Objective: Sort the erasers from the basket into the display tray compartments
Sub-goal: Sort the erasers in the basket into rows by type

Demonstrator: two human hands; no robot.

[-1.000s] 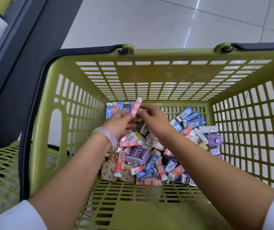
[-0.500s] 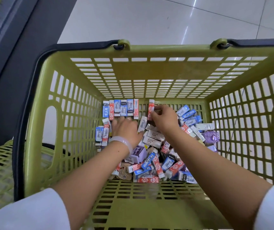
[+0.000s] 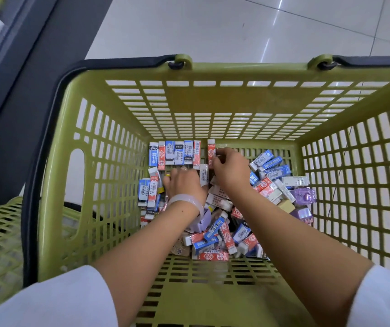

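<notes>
White sleeves (image 3: 54, 300) are pushed up both bare forearms; a pale translucent wristband (image 3: 187, 201) circles the left wrist, toward ten o'clock.

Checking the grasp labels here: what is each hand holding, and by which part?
The right hand pinches a red eraser by its lower end. The left hand lies over the pile; any hold is hidden.

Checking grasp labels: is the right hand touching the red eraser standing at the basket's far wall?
Touching. The head view shows the right hand with fingertips against the upright red eraser, no gap visible.
</notes>
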